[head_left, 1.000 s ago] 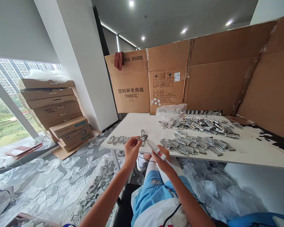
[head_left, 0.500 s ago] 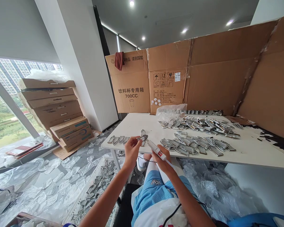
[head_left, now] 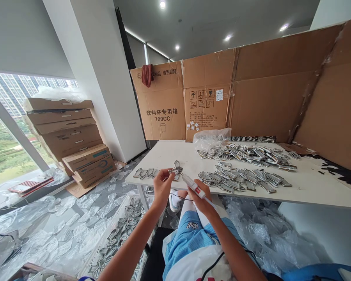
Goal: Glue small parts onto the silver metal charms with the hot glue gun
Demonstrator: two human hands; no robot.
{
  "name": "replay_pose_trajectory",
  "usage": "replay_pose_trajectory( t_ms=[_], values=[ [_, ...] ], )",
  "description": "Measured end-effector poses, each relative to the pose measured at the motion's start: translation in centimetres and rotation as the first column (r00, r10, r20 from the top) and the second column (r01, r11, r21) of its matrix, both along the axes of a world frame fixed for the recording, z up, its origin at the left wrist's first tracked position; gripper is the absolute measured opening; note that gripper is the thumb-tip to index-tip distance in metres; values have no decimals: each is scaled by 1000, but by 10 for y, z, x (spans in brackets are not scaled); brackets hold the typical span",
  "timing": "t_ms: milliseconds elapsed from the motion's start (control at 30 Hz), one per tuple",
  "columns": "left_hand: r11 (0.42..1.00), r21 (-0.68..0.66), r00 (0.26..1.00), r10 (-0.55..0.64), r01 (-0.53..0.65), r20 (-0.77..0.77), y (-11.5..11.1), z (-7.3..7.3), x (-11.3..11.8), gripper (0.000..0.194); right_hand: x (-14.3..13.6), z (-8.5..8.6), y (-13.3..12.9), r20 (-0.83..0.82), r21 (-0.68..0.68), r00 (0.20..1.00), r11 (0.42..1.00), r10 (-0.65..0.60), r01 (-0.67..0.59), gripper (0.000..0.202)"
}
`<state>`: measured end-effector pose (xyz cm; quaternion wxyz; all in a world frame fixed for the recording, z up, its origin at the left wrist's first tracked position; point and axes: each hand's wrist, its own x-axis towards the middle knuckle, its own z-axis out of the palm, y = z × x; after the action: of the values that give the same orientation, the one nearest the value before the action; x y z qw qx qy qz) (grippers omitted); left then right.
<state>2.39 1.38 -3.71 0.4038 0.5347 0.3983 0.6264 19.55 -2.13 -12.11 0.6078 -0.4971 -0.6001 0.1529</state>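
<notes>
Since the earlier frames, displacement is minimal: at most a slight shift of the left hand (head_left: 163,177), with the right hand (head_left: 199,195) practically unchanged. The metal piece (head_left: 177,170) is raised above the front edge of the white table (head_left: 160,153), pinched between left thumb and fingers. The right hand is closed around a white-and-red tool (head_left: 191,184), its tip directed at the piece; whether tip and piece touch cannot be determined. The left fingers conceal part of the piece, the right hand covers part of the tool's body, and fine detail is too small to read. Another piece (head_left: 176,163) shows behind, partly obscured.

A row of pieces (head_left: 146,173) lies left of the left hand, its near end close to the fingers. The front pile (head_left: 240,180) stands just right of the tool, limiting room on that side. Behind it lie a rear pile (head_left: 260,156) and a clear plastic bag (head_left: 209,138), which veils some pieces. Cardboard panels (head_left: 263,97) close off the back. Bare tabletop extends beyond the hands, between row and piles. The person's knees (head_left: 190,208) occupy the space below the front edge.
</notes>
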Motion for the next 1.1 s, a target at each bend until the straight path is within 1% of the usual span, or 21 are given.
replay_pose_trajectory(
  t_ms=[300,633,733,967,1100],
  values=[
    [1000,-7,1000,0,0,2,0,0,0,30,0,-1,1,22,1,1000,1000,-13,13,48],
    [999,0,998,42,-42,46,11,-1,-8,38,-1,0,0,15,3,999,1000,-31,31,48],
    [999,-14,998,33,-32,53,11,-1,-8,40,-1,0,0,13,-7,999,999,-39,39,49],
    [997,-67,999,27,-24,38,10,-2,-8,39,-1,1,-1,6,-8,999,999,-32,32,49],
    [995,-103,1000,-9,9,3,10,-3,-8,41,-1,1,-1,14,-12,999,999,-36,36,48]
  ],
)
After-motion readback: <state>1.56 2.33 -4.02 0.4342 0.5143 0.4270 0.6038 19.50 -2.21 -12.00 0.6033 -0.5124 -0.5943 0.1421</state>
